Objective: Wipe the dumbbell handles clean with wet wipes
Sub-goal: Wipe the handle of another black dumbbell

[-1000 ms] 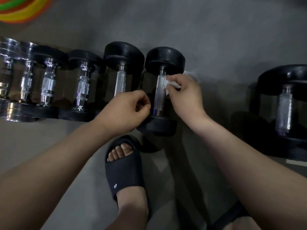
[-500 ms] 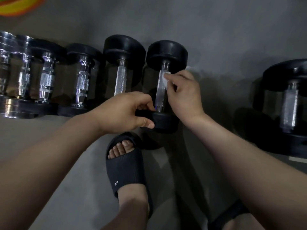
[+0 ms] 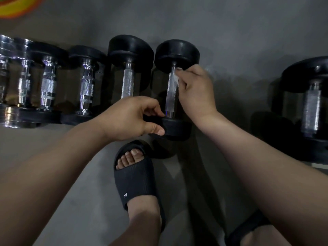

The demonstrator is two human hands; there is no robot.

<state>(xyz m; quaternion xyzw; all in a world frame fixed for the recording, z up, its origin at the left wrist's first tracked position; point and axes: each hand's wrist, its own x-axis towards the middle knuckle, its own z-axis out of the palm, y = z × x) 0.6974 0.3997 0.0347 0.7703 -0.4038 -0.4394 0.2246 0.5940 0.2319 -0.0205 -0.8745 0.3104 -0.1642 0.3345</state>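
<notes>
Black rubber heads cap the dumbbell (image 3: 177, 52) at the centre of the frame, which lies among other dumbbells (image 3: 126, 82) on the grey floor (image 3: 230, 23). The right hand (image 3: 197, 91) pinches a white wipe (image 3: 175, 78) against the top of its steel handle (image 3: 170, 96). The left hand (image 3: 131, 118) grips the near head, fingers curled. A black slipper (image 3: 134, 183) sits just below.

Grey floor (image 3: 230, 23) under a row of dumbbells (image 3: 128, 82), one black slipper (image 3: 136, 181)
</notes>
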